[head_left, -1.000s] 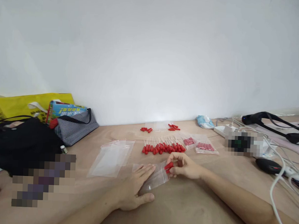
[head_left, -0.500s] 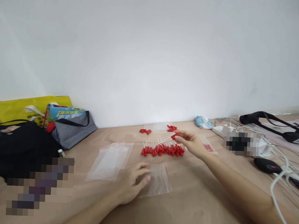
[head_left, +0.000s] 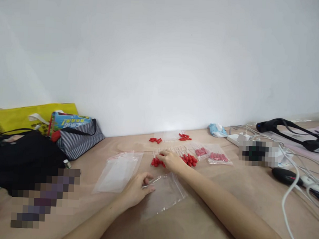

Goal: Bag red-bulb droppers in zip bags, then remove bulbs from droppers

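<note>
My left hand [head_left: 137, 189] pinches the near edge of a clear zip bag [head_left: 166, 193] lying on the tan surface. My right hand [head_left: 170, 161] reaches over the row of red-capped droppers [head_left: 188, 158] and rests on its left part, fingers curled down onto them; whether it grips any is hidden. Two filled zip bags [head_left: 213, 155] with red caps lie to the right of the row. Small groups of red-capped droppers [head_left: 184, 136] sit farther back by the wall.
A stack of empty clear zip bags [head_left: 119, 170] lies to the left. A black bag [head_left: 22, 159], a striped bag [head_left: 78, 137] and a yellow bag [head_left: 22, 113] stand at the far left. A power strip [head_left: 239, 138], white cables [head_left: 294, 188] and black straps [head_left: 291, 128] crowd the right.
My right hand left the bag mouth, went out to the right end of the dropper row, then swept left along it. My left hand went from flat on the bag to pinching its edge.
</note>
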`<state>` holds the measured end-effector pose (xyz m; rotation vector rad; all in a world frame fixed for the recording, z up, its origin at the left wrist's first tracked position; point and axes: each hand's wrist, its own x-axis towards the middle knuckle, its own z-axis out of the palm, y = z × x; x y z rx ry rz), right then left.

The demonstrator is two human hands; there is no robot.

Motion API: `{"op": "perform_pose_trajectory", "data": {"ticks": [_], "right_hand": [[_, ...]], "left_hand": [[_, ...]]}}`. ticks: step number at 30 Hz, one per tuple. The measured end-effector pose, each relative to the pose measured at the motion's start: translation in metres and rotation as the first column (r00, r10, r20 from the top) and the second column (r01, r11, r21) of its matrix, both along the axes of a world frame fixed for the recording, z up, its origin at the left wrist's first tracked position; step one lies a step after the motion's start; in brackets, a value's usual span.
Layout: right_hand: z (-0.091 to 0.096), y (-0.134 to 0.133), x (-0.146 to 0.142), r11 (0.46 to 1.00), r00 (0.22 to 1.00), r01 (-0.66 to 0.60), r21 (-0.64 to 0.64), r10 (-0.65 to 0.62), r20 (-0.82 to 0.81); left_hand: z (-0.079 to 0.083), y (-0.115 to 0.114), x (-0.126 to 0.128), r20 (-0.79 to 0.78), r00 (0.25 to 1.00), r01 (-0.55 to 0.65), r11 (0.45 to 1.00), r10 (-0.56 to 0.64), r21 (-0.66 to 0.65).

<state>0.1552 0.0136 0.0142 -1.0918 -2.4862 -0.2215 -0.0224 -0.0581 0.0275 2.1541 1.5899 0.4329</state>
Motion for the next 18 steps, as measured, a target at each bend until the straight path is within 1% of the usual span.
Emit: {"op": "perform_pose_trajectory", "data": {"ticks": [2,4,7,9,11,12,13,14,15,16,17,18], "right_hand": [[0.0,-0.002,-0.002,1.0,0.999,-0.015,-0.005,0.016,0.032],[0.001,-0.005,-0.001,1.0,0.998,-0.02,0.004,0.019,0.057],[0.003,-0.01,0.005,0.997,0.998,0.014,0.075,-0.019,0.064],[0.003,-0.011,0.015,0.988,0.997,0.067,0.142,-0.07,0.017],[0.003,-0.01,0.032,0.972,0.989,0.137,0.192,-0.124,-0.074],[0.002,-0.008,0.044,0.962,0.98,0.178,0.209,-0.154,-0.125],[0.002,-0.005,0.057,0.95,0.965,0.226,0.217,-0.188,-0.181],[0.002,-0.002,0.072,0.929,0.934,0.312,0.198,-0.261,-0.244],[0.003,0.001,0.088,0.892,0.879,0.429,0.146,-0.374,-0.295],[0.005,0.004,0.105,0.822,0.789,0.566,0.057,-0.521,-0.325],[0.007,0.007,0.122,0.723,0.677,0.687,-0.068,-0.671,-0.303],[0.008,0.01,0.138,0.603,0.565,0.769,-0.213,-0.797,-0.215]], "left_hand": [[0.003,-0.002,0.001,-0.03,0.999,0.039,0.998,-0.041,-0.056],[0.006,-0.004,0.0,-0.034,0.996,0.076,0.994,-0.079,-0.085],[0.013,-0.003,-0.005,0.014,0.992,0.123,0.989,-0.122,-0.082],[0.019,0.0,-0.012,0.077,0.989,0.134,0.989,-0.13,-0.06],[0.025,0.006,-0.024,0.176,0.98,0.104,0.994,-0.097,-0.033],[0.027,0.01,-0.032,0.247,0.967,0.061,0.998,-0.055,-0.015],[0.029,0.014,-0.04,0.326,0.945,-0.007,1.0,0.006,0.003],[0.03,0.019,-0.05,0.41,0.908,-0.103,0.994,0.083,0.025],[0.03,0.024,-0.059,0.49,0.854,-0.228,0.972,0.175,0.051],[0.03,0.028,-0.069,0.55,0.792,-0.35,0.935,0.265,0.054],[0.028,0.032,-0.078,0.59,0.729,-0.457,0.888,0.346,0.044],[0.026,0.035,-0.086,0.61,0.674,-0.545,0.838,0.416,0.031]]}}
